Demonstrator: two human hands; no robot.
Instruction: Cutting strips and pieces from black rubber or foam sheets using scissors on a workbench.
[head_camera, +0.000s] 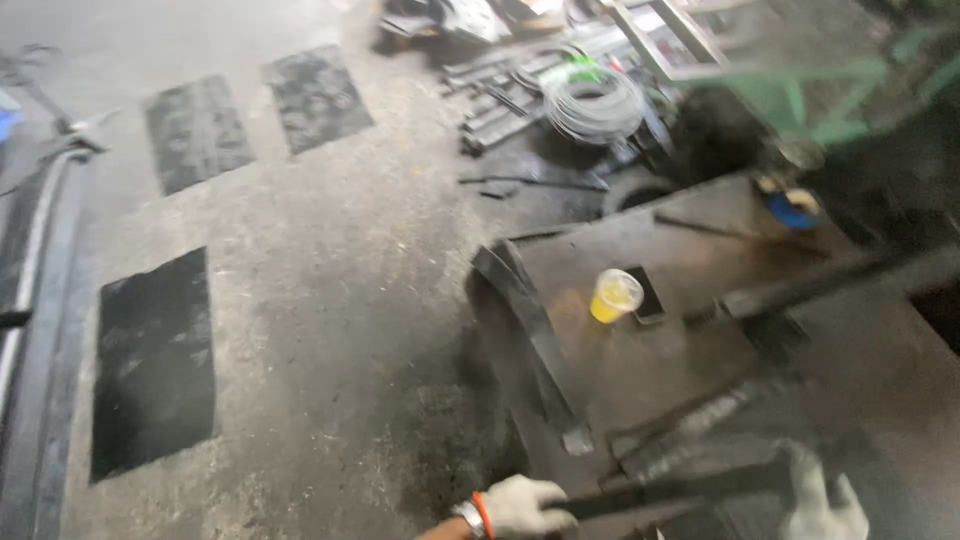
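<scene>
My left hand (522, 503), in a white work glove with an orange band at the wrist, is closed around the near end of a long dark metal bar (680, 487) at the bottom of the view. The bar runs to the right above a rusty steel worktable (700, 250). My right hand (822, 500), also gloved in white, rests on the bar's far end; whether its fingers wrap the bar is blurred. Other dark metal strips (690, 420) lie on the table just beyond the bar.
A clear plastic cup of yellow drink (613, 296) stands mid-table beside a small dark square plate (645, 293). A coil of wire (595, 103) and scrap steel pieces (500, 100) lie on the concrete floor behind. Dark patches mark the floor at left. A green frame (820, 90) stands at back right.
</scene>
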